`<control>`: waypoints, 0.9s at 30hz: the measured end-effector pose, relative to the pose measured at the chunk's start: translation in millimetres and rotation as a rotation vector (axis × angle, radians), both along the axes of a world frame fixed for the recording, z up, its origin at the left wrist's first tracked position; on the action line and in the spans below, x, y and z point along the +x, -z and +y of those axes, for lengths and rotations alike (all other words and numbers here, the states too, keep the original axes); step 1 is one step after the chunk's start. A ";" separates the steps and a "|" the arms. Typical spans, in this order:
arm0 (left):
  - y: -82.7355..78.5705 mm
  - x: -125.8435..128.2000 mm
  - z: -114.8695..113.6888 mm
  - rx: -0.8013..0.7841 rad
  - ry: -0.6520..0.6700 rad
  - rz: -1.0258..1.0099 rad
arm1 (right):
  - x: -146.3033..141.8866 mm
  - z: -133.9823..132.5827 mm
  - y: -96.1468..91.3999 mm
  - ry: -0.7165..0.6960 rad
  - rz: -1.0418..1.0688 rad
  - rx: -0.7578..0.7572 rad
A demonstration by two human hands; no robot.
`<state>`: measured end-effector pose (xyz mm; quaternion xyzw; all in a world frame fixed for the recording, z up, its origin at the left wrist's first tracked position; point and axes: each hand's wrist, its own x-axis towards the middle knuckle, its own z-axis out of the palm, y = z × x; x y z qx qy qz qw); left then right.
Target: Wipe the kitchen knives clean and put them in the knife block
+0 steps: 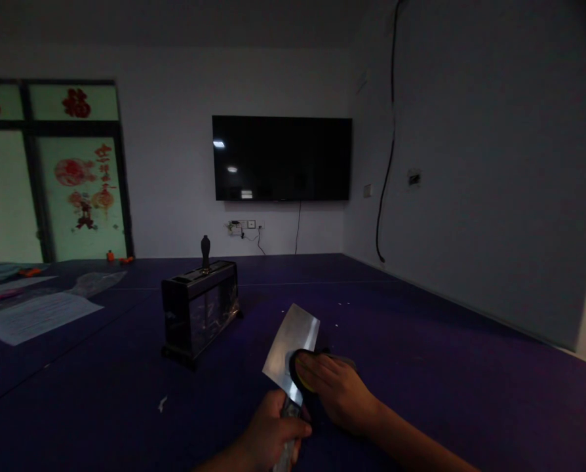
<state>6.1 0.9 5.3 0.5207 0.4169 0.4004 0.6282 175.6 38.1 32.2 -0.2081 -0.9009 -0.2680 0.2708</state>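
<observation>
My left hand (273, 429) is wrapped round the handle of a cleaver (286, 341), whose broad shiny blade points up and away above the purple table. Pressed against the lower right of the blade is a dark pad with a yellow-green part (300, 377), gripped by my right hand (337, 390). The pad's exact kind does not show. Left of the blade stands a black knife block (207, 308) with clear-looking sides. One dark handle (205, 252) sticks up out of it.
The purple table (401, 334) bears white scraps (162, 404), printed paper (42, 316), a clear plastic bag (96, 283) and small orange items (126, 260). A wall runs along its right edge. A television (283, 157) hangs beyond, with a door (84, 196) at left.
</observation>
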 end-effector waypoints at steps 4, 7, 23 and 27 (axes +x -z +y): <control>2.0 1.1 0.2 0.002 -0.001 0.030 | 0.4 -0.1 1.0 -0.017 0.003 0.006; 5.3 2.0 1.5 0.007 -0.012 0.025 | 0.3 0.7 3.0 -0.044 -0.009 0.007; 4.5 2.1 1.3 -0.008 0.007 0.126 | -0.2 0.9 4.0 -0.033 -0.050 -0.032; -3.7 2.9 -1.1 -0.028 0.001 0.245 | -0.3 -0.3 3.5 -0.013 -0.077 -0.036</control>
